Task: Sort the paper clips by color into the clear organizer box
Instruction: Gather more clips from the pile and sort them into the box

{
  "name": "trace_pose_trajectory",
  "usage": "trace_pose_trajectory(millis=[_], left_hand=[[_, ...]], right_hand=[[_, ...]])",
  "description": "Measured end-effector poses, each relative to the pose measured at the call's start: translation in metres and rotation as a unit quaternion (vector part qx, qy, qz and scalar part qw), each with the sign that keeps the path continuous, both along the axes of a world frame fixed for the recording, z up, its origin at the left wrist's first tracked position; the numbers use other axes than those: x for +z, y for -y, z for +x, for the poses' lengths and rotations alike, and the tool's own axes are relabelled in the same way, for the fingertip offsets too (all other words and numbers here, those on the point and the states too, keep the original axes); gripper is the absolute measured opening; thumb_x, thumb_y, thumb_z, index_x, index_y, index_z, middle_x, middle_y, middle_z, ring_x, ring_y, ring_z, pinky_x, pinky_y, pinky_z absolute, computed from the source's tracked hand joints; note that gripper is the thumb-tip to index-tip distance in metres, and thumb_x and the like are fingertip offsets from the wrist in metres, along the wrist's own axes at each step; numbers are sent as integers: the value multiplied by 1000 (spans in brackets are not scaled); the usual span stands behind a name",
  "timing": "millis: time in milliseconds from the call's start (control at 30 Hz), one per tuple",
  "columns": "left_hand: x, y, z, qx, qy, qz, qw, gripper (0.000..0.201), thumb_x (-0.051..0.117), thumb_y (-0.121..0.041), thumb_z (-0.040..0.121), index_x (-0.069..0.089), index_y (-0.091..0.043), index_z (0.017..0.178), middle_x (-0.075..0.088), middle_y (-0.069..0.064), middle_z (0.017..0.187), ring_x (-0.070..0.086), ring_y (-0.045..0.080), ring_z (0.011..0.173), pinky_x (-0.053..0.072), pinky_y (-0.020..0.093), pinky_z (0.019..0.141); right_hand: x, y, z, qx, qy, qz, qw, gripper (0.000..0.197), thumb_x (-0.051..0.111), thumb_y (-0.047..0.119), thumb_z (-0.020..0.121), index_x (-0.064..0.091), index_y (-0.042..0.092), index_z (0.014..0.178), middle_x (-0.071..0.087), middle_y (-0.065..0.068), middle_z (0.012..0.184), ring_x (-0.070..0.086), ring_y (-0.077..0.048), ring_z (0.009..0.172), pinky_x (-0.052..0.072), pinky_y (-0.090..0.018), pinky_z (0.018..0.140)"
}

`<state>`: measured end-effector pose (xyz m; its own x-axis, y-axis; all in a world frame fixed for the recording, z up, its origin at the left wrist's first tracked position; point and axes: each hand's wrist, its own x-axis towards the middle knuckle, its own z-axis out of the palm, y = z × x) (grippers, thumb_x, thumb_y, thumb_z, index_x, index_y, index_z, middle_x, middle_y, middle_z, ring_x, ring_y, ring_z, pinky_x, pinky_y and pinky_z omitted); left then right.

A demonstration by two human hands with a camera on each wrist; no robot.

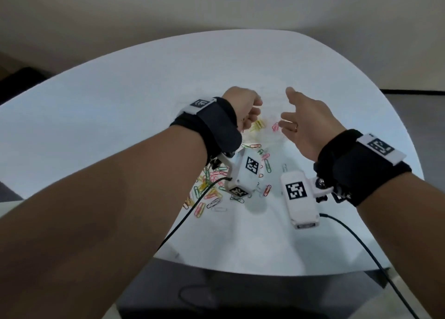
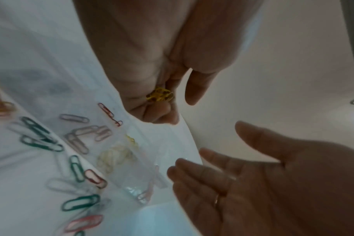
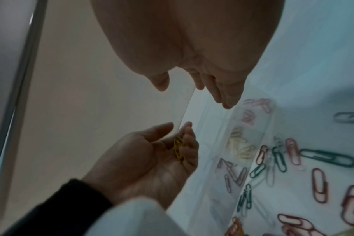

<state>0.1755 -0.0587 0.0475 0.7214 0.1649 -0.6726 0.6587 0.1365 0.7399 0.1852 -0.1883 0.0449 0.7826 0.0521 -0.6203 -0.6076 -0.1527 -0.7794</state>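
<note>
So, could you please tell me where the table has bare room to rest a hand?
The table is bare beyond the clear organizer box, and near the front edge below the right wrist camera. It is crowded under the left hand and wrist, where loose paper clips are scattered.

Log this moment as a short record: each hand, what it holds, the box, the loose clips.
left hand: fingers curled round a bunch of yellow paper clips, above the box
right hand: open, palm turned toward the left hand, holds nothing
clear organizer box: on the white table; one compartment has yellow clips, another pink clips
loose clips: green, pink, red, yellow and white, scattered on the table near the box
sorting: not finished
</note>
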Motion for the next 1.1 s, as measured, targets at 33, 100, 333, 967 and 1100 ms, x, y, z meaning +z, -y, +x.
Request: trace_pose_trajectory(millis=[33, 100, 333, 967, 1100], left_hand=[[1, 3, 4, 5, 6, -5, 1000, 11, 47, -12, 96, 51, -3, 93, 49, 10, 71, 44, 18, 56, 38, 23, 53], [4, 10, 8, 8, 8, -12, 1000, 19, 49, -20, 96, 51, -3, 104, 51, 12, 79, 47, 22, 64, 43, 28, 65], [-2, 16, 1, -38, -12, 8, 999, 15, 49, -26, 97, 49, -15, 87, 34, 3, 69, 28, 16, 55, 29, 28, 60], [-53, 8, -102, -368, 61, 376, 848, 14, 65, -14, 83, 72, -15, 96, 63, -5, 85, 60, 13, 80, 45, 21, 65], [-71, 16, -114, -328, 88, 406, 848, 14, 65, -15, 80, 66, -19, 94, 63, -4, 95, 61, 18, 91, 50, 28, 77]], right_hand=[[-2, 5, -3, -9, 1, 7, 1000, 24, 51, 45, 96, 52, 22, 94, 52, -17, 133, 58, -25, 114, 48, -30, 95], [-5, 15, -8, -36, 6, 22, 999, 19, 50, 43, 98, 52, 24, 94, 56, -10, 120, 60, -20, 107, 48, -27, 92], [-6, 34, -19, -100, 42, 66, 992, 43, 52, 39, 98, 50, 15, 134, 59, -7, 120, 61, -19, 109, 47, -26, 87], [-56, 68, -76, 206, 83, -289, 931, 14, 68, 8, 81, 72, 20, 76, 68, -2, 77, 63, -19, 72, 57, -33, 78], [-67, 68, -81, 262, 120, -325, 901, 20, 72, 9, 82, 75, 22, 97, 67, 3, 90, 58, -11, 85, 40, -17, 75]])
